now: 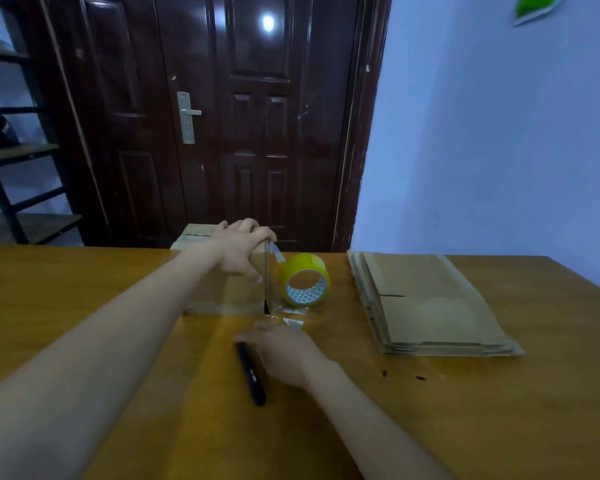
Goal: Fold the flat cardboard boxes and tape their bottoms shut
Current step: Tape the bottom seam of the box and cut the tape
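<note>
Brown cardboard fills the middle of the head view: a folded box (222, 282) stands on the wooden surface (118, 341) at about twelve o'clock from the person, near the far edge. The left hand (245, 245) rests over the box's top right corner, fingers curled across the top and the thumb pressed down its near face, gripping it. A strip of clear tape runs from that corner down to a yellow tape roll (305, 279), which stands on its edge just beside the box at one o'clock. More crinkled clear tape lies on the surface in front of the roll.

Nearer in, the right hand (284, 355) lies on the surface with its fingers toward the loose tape end; whether it pinches the tape cannot be told. A black pen (250, 374) lies just beside that hand, on its left, touching or nearly touching it.

At two o'clock, well apart from the box, sits a stack of flat boxes (426, 303). Behind the surface are a dark wooden door (250, 116), a pale blue wall (499, 150) at the right, and a black shelf rack (11, 161) at ten o'clock.
</note>
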The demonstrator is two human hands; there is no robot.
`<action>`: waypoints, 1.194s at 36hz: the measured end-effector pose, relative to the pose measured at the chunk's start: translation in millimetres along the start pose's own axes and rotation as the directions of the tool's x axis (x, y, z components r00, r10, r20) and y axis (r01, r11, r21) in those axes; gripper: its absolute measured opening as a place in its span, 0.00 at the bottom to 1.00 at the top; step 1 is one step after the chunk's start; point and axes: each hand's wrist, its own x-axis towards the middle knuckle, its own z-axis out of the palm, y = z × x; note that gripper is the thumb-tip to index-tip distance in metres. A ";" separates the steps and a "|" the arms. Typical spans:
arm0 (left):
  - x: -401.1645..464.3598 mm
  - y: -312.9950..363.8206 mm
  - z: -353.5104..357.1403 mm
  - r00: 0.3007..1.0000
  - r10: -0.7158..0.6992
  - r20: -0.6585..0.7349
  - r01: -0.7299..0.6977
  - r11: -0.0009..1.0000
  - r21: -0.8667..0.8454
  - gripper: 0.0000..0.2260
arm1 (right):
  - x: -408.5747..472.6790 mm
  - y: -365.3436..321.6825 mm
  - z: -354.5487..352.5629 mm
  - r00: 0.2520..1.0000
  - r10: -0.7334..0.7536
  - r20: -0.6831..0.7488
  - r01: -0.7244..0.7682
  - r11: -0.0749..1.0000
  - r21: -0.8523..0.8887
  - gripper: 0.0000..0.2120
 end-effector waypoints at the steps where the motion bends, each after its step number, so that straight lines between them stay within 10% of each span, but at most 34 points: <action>1: -0.3 0.4 -0.1 1.000 0.000 0.001 0.000 1.000 -0.002 0.38 | 0.0 2.6 -4.5 0.997 0.018 -0.079 -0.017 1.000 0.015 0.25; 8: -0.2 0.9 0.3 1.000 -0.003 0.007 0.003 1.000 -0.008 0.36 | 30.6 25.4 -36.7 0.772 0.158 -0.616 -0.173 0.984 0.036 0.21; 15: -1.2 0.7 -1.5 1.000 0.004 0.008 -0.004 1.000 -0.018 0.34 | 74.0 48.1 -38.4 0.827 0.430 -0.362 -0.427 0.899 0.094 0.37; 21: -1.7 0.0 -2.1 1.000 0.009 0.015 -0.008 0.999 -0.038 0.29 | 91.2 62.2 -33.2 0.720 0.522 -0.457 -0.535 0.837 0.115 0.26; 43: -0.6 -5.3 -1.4 0.997 0.074 0.023 -0.074 0.997 0.028 0.29 | 107.0 119.1 -57.9 0.829 0.527 -0.185 -0.478 0.841 0.256 0.08</action>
